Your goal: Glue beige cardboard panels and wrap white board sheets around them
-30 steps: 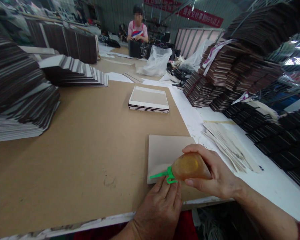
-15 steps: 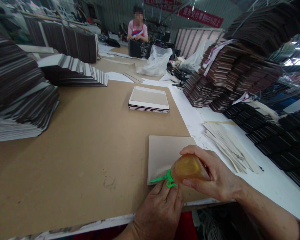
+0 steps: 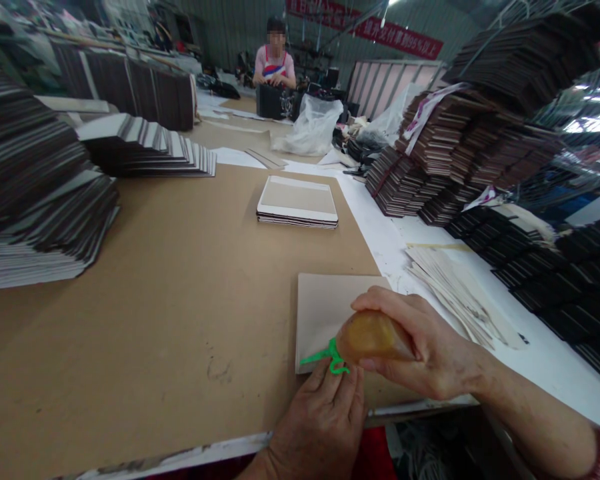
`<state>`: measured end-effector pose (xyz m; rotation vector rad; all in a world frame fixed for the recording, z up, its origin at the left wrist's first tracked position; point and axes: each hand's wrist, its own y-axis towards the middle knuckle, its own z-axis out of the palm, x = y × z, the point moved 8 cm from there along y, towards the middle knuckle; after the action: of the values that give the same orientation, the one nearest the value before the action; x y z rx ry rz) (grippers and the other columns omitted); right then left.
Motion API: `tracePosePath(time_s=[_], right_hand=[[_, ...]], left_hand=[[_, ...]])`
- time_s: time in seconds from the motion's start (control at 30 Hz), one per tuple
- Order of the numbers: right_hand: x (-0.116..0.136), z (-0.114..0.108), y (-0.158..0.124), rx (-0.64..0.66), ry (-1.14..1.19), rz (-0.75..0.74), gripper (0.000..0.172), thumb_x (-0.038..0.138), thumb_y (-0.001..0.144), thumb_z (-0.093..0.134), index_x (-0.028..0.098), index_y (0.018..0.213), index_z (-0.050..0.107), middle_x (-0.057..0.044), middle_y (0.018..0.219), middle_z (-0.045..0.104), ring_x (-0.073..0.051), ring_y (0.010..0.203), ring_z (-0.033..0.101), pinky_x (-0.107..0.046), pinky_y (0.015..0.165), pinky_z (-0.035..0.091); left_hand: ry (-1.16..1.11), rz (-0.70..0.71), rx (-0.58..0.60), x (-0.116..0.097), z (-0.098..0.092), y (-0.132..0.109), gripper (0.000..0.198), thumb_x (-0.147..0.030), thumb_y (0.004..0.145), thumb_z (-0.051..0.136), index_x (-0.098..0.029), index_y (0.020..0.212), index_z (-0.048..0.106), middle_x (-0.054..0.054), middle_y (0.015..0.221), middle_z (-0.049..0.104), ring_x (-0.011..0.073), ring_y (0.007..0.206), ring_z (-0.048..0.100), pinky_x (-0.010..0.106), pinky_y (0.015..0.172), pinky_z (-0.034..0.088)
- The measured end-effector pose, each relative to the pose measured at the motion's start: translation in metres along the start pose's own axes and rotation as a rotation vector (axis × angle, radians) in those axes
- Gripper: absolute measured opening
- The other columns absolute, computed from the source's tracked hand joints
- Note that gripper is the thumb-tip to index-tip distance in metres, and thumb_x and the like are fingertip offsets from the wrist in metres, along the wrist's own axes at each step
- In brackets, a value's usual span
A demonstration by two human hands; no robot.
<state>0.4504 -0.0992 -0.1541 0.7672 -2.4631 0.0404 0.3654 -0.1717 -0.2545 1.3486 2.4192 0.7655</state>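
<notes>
In the head view, my right hand is wrapped round an amber squeeze glue bottle, tipped on its side. Its green nozzle points left, the tip at the near left corner of a flat beige panel. Below the bottle, my left hand has its fingers close together at the panel's near edge, gripping it there; its thumb is hidden. The bottle and right hand cover the panel's right part. Whether glue is coming out cannot be made out.
Farther up the brown board lies a small stack of white-edged panels. Tall stacks of dark-edged pieces stand left, bundled brown pieces right. Pale strips lie on the white surface. A co-worker is across the table.
The bottle and my right hand have shifted very slightly left, the nozzle tip staying by the panel's corner. My left hand stays at the near edge. The view has tilted a little.
</notes>
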Motion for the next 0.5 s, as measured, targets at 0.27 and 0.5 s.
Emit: tracePosePath(time_s=[0.27,0.5], right_hand=[[-0.0034,-0.0007,0.0019,-0.017,-0.001,-0.003,0.047,0.035,0.080,0.069,0.022,0.118,0.045,-0.003,0.094,0.059,-0.015,0.073,0.058,-0.027,0.062,0.044],[-0.0105,-0.0021,0.0029,-0.034,-0.024,0.029,0.047,0.035,0.079,0.069,0.021,0.118,0.046,-0.003,0.093,0.060,-0.015,0.070,0.058,-0.027,0.060,0.044]], left_hand=[[0.021,-0.017,-0.062,0.0009,-0.0015,0.0018,0.041,-0.035,0.088,0.053,-0.010,0.119,0.062,0.008,0.117,0.067,0.0228,0.103,0.060,0.036,0.099,0.038],[0.038,-0.001,-0.063,-0.0004,0.0008,-0.0005,0.047,-0.036,0.085,0.055,-0.009,0.124,0.059,0.011,0.128,0.062,0.0252,0.114,0.058,0.036,0.103,0.037]])
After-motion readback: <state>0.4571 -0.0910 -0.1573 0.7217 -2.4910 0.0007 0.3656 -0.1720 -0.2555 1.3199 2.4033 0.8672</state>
